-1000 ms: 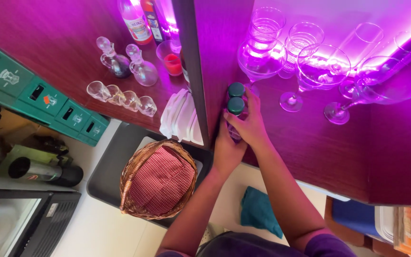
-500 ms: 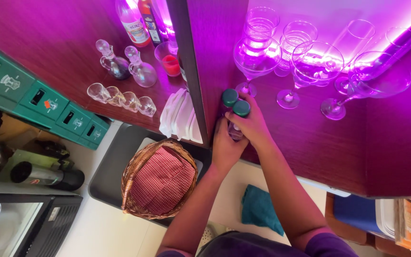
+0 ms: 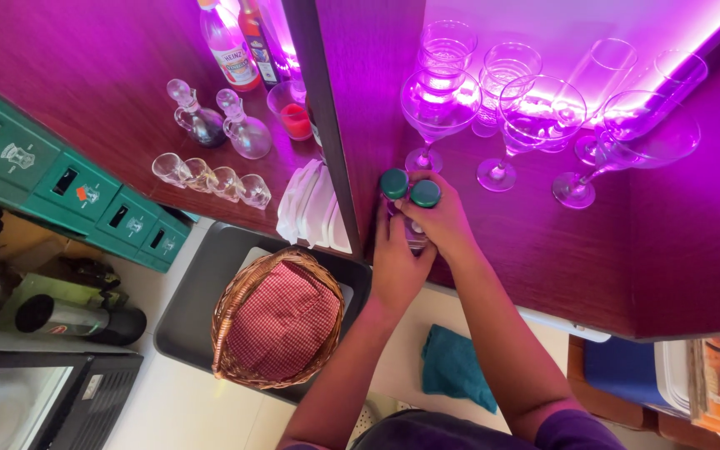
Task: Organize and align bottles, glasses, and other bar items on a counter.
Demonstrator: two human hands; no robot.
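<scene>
Both bare forearms reaching up and forward from the bottom of the view, converging so the wrists end close together. Left hand [image 3: 397, 258] back toward the camera, fingers curled forward and closed in a grip. Right hand [image 3: 443, 221] just beside and slightly ahead of it, touching it, fingers bent and wrapped shut, knuckles up. Right forearm angled in from lower right, elbow low near a purple sleeve edge; left forearm rising more steeply from below.

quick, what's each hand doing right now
Left hand: closed around the left green-capped jar.
Right hand: closed around the right green-capped jar.
</scene>
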